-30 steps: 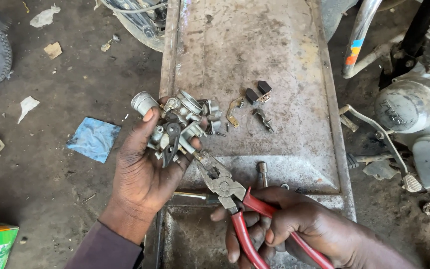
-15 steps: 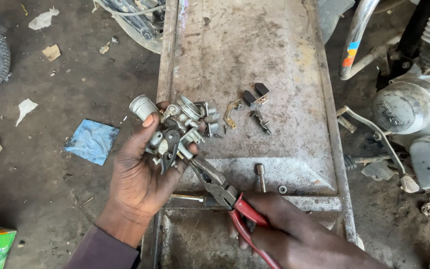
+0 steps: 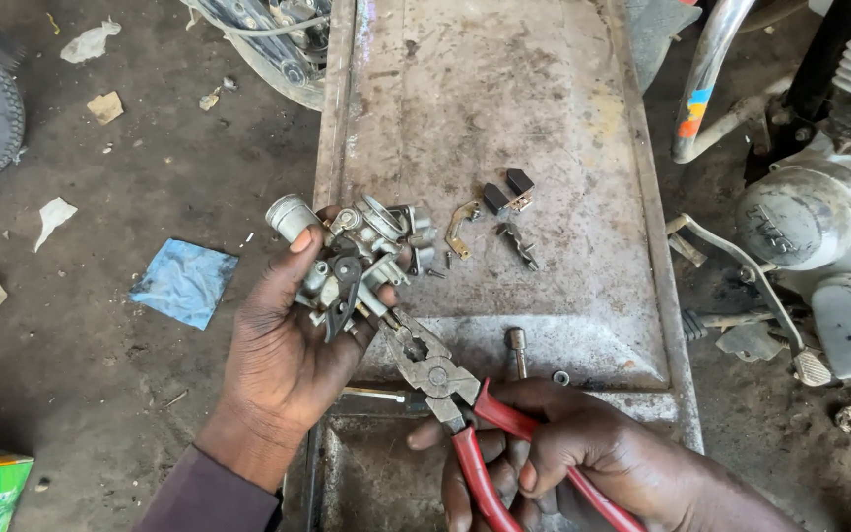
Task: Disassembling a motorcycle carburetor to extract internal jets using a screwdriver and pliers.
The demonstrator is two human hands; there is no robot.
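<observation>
Your left hand (image 3: 283,340) sits just left of the frame's centre, and the carburetor (image 3: 361,258) lies in its palm, your thumb across its left side beside the round silver cap and your fingers (image 3: 386,294) curled up under its lower right edge. The carburetor is a grimy grey metal casting, knobbly with small brass and steel fittings, with a dark lever hanging across its front. Your left fingers are clamped on it, held just above the left edge of the rusty metal worktop (image 3: 504,118). Your right hand (image 3: 583,463), at the lower right of the frame, is closed around the red handles of the pliers (image 3: 440,379), whose nose points up and left and meets the underside of the carburetor just beside your left fingertips; whether the nose actually bites a part you cannot tell. On the worktop, right of the carburetor, lie small black parts (image 3: 506,189) and a short bolt (image 3: 516,347).
</observation>
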